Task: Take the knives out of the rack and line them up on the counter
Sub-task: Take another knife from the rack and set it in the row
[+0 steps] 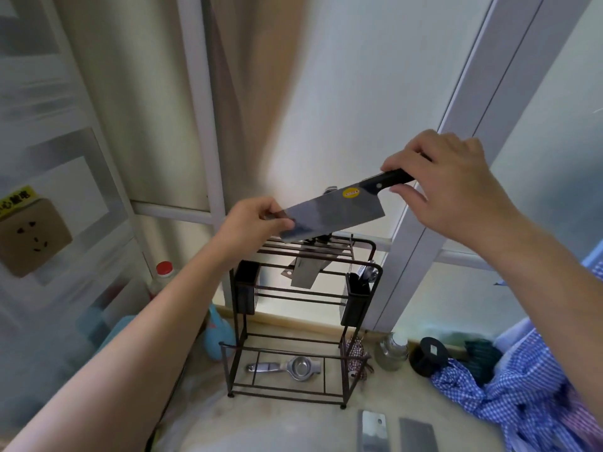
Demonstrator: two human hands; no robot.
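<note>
A cleaver (332,213) with a black handle and a yellow sticker hangs in the air above the dark wire knife rack (303,324). My right hand (456,190) grips its handle. My left hand (254,223) pinches the far end of the blade. Inside the rack's top slots, other knife blades (303,272) still hang down. Two cleaver blades (373,430) (419,435) lie side by side on the counter at the bottom edge, in front of the rack.
A metal squeezer (287,367) lies under the rack. To its right stand a steel cup (393,350) and a black reel (429,353); a blue checked cloth (522,396) is heaped at the right. A red-capped bottle (162,278) stands at the left, near a wall socket (32,236).
</note>
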